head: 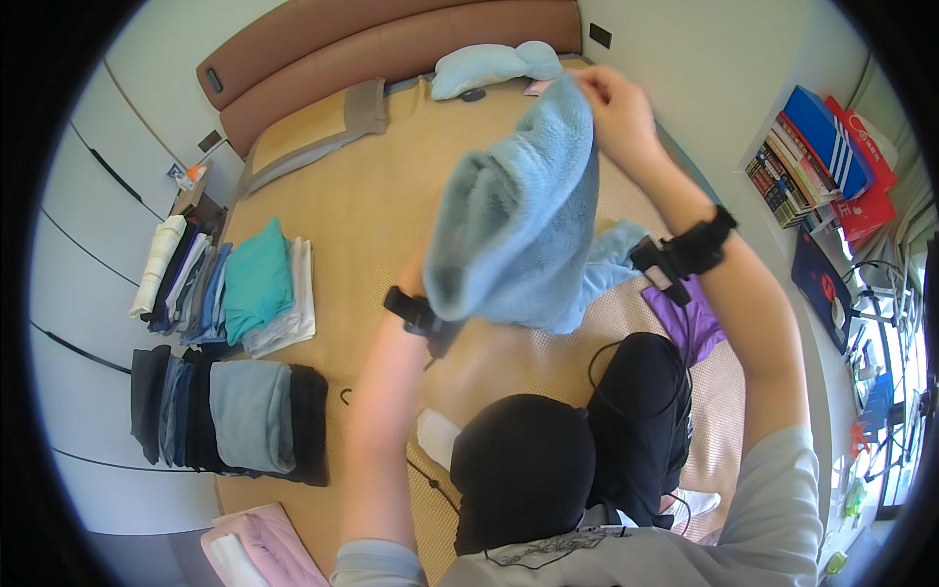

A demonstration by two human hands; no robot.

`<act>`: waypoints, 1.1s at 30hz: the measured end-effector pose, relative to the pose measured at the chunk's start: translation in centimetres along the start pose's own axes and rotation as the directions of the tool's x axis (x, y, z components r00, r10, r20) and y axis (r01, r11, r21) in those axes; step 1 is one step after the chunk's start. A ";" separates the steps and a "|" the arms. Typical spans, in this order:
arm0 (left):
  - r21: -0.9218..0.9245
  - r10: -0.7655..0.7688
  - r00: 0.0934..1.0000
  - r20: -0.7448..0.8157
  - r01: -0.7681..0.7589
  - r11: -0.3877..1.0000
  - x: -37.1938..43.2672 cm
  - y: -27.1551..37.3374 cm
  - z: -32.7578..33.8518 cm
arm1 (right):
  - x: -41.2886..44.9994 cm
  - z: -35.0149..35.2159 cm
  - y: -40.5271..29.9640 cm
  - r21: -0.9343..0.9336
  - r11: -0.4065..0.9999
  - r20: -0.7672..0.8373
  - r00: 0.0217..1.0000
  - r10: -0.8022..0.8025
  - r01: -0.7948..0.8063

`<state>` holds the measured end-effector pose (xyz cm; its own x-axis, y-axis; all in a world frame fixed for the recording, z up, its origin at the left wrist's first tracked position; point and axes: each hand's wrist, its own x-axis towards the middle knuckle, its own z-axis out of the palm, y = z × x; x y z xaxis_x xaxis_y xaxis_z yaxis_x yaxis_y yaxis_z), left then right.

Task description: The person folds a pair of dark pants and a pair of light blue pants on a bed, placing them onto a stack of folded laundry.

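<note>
A light blue fleece garment [543, 220] is lifted above the bed in front of me, its grey-blue opening facing left. At its upper right edge, my right hand [616, 110] pinches the fabric between thumb and fingers. My left hand [417, 273] reaches up at the garment's left side. Cloth covers most of that hand, so its fingers are hidden. More light blue cloth [612, 253] trails toward the right, on the bed mat. Purple fabric [689, 315] lies below my right wrist. Both wrists wear black strapped devices.
Folded clothes stand in two rows on the left, including a teal piece [257, 286] and a blue-grey one [251, 411]. A pink folded cloth [268, 547] lies lower left. Pillows [315, 132] rest near the brown headboard [396, 51]. Books [788, 172] line the right side. Cables cross the mat.
</note>
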<state>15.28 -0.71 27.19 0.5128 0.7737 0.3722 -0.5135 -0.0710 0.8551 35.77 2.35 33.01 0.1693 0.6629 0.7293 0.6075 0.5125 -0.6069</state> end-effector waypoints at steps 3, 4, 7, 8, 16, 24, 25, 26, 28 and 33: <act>0.305 0.045 0.999 -0.014 -0.039 0.952 -0.8 -2.9 -0.2 | -3.4 2.8 2.4 -0.095 0.989 -0.004 0.993 0.115 -0.115; 0.178 0.048 0.998 0.031 -0.053 0.983 -1.5 -3.8 -0.3 | -4.6 3.5 3.1 -0.234 0.962 -0.054 0.990 0.129 -0.138; 0.300 0.125 0.989 0.081 -0.144 0.943 -1.6 -4.7 -0.4 | -7.8 4.3 3.4 -0.322 0.916 -0.016 0.969 0.247 -0.239; -0.024 0.035 0.999 0.011 -0.035 0.999 -1.5 -4.5 -0.2 | -9.1 4.4 3.1 -0.282 0.908 0.076 0.936 0.344 -0.310; -0.062 -0.236 0.859 -0.454 0.233 0.970 -0.2 -7.7 -3.9 | -16.7 5.2 -1.2 -0.162 0.985 0.461 0.877 0.135 -0.066; 0.080 -0.227 0.841 -0.491 0.302 0.950 0.7 -2.7 -8.5 | -9.5 4.2 6.9 -0.135 0.910 0.026 0.917 0.398 -0.391; 0.134 -0.219 0.831 -0.511 0.329 0.935 1.0 -1.7 -9.0 | -8.0 3.0 8.2 -0.096 0.892 -0.055 0.897 0.438 -0.442; 0.190 -0.207 0.820 -0.533 0.355 0.915 1.4 -0.6 -9.4 | -6.5 1.8 9.3 -0.107 0.879 -0.065 0.886 0.460 -0.464; 0.287 -0.134 0.836 -0.532 0.327 0.900 1.9 1.6 -10.1 | -4.3 0.3 10.3 -0.110 0.871 -0.079 0.878 0.473 -0.479; 0.706 0.043 0.943 -0.329 0.216 0.674 2.9 7.0 -11.7 | 0.4 -1.6 9.3 -0.073 0.906 -0.069 0.909 0.412 -0.417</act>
<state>5.08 8.40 30.01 0.2353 0.9340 0.2689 0.2502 -0.3255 0.9118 42.73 6.49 28.18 0.4576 0.7759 0.4343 0.5370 0.1481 -0.8305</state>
